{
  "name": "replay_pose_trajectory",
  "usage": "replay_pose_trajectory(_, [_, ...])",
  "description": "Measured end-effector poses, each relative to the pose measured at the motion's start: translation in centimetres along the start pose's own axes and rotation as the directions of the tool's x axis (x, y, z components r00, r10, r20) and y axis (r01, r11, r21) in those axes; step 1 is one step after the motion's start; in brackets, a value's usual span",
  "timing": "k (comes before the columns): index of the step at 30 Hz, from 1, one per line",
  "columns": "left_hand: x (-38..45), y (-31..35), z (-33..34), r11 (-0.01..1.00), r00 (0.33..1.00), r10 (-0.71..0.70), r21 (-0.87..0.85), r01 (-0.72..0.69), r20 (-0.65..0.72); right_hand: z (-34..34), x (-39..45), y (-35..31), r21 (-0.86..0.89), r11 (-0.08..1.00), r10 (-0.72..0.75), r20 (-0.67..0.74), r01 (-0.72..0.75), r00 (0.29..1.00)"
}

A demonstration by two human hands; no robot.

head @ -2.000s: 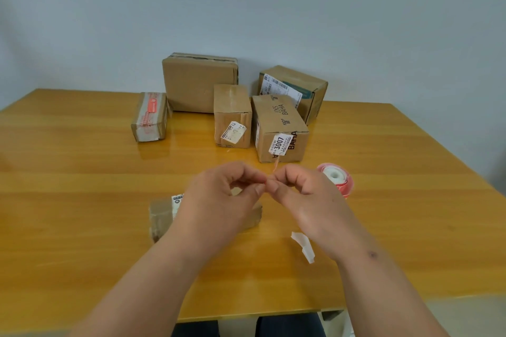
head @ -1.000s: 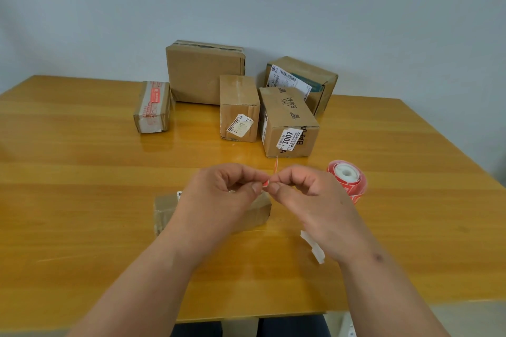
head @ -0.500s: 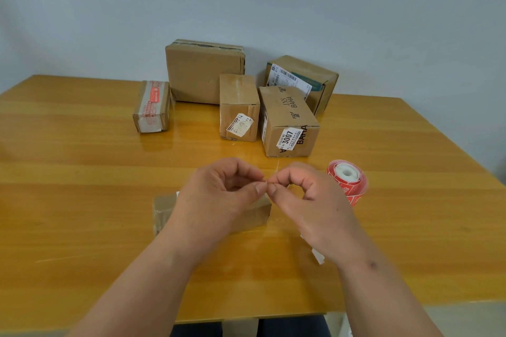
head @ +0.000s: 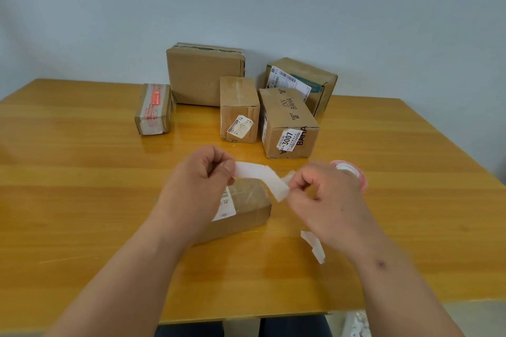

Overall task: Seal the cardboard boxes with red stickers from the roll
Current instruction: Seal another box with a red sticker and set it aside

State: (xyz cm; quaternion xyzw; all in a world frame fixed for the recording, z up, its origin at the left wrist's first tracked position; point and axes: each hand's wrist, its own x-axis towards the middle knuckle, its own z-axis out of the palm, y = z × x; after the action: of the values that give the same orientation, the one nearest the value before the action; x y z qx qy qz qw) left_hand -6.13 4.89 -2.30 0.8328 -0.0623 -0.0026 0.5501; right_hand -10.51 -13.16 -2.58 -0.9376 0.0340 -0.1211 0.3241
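Your left hand (head: 195,186) and right hand (head: 325,200) each pinch one end of the white strip (head: 262,176), grip clamped, above the near box (head: 246,208); roll (head: 353,172) behind right hand.

Two bare forearms, no sleeves in view; left hand (head: 195,186) and right hand (head: 332,200) both bare; no rings, no watch, no gloves to be seen; small dark mark (head: 380,264) on the right forearm, just back from the wrist; short plain fingernails where they show; below the wrists, dark blue trousers (head: 294,325) on both legs, a pale gap between them.
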Motion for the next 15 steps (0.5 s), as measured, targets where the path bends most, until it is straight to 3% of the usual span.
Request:
replay_pose_trajectory(2, [0.4, 0.1, -0.6, 1.000, 1.000, 0.007, 0.018, -0.006, -0.029, -1.1, 0.3, 0.3, -0.207, 0.977, 0.048, -0.040, -0.056, 0.998])
replay_pose_trajectory(6, [0.7, 0.1, -1.2, 0.993, 0.994, 0.090, 0.083, -0.084, -0.067, -3.4, 0.4, 0.5, -0.498, 0.822, 0.236, -0.140, -0.274, 0.962])
replay_pose_trajectory(11, [0.5, 0.3, -1.4, 0.966, 0.971, 0.234, 0.122, -0.228, -0.039, -4.5, 0.5, 0.5, -0.620, 0.717, 0.336, -0.092, -0.318, 0.937])
replay_pose_trajectory(15, [0.3, 0.5, -1.2, 0.934, 0.950, 0.313, 0.186, -0.305, -0.012, -3.5, 0.6, 0.7, -0.645, 0.727, 0.257, -0.066, -0.238, 0.964])
